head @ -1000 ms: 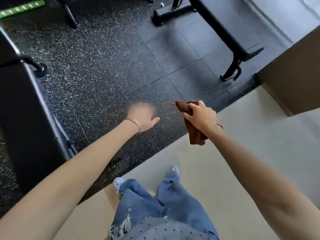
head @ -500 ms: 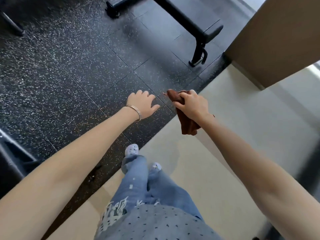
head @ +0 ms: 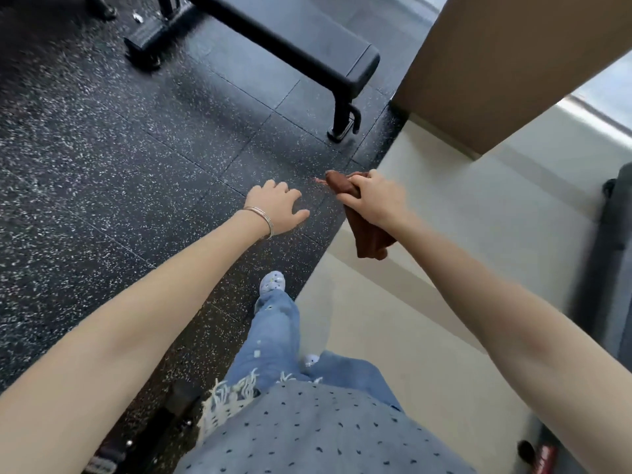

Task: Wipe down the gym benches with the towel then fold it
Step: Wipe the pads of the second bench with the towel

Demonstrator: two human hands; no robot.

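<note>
A black flat gym bench (head: 294, 46) stands ahead on the speckled rubber floor, its near end toward me. My right hand (head: 372, 200) is closed around a bunched brown towel (head: 371, 239), which hangs down below my fist. My left hand (head: 277, 206) floats beside it, palm down, fingers loosely spread, holding nothing; a thin bracelet circles that wrist. Both hands are in the air, well short of the bench.
A tan pillar (head: 506, 70) rises at the upper right, beside the bench's foot (head: 343, 126). Pale smooth floor (head: 461, 234) runs along the right of the rubber mat. Dark equipment (head: 612, 268) stands at the right edge. My legs in jeans are below.
I have walked forward and turned toward the bench, which now fills more of the upper view. The dark equipment on the left has gone out of sight. My hands keep their hold.
</note>
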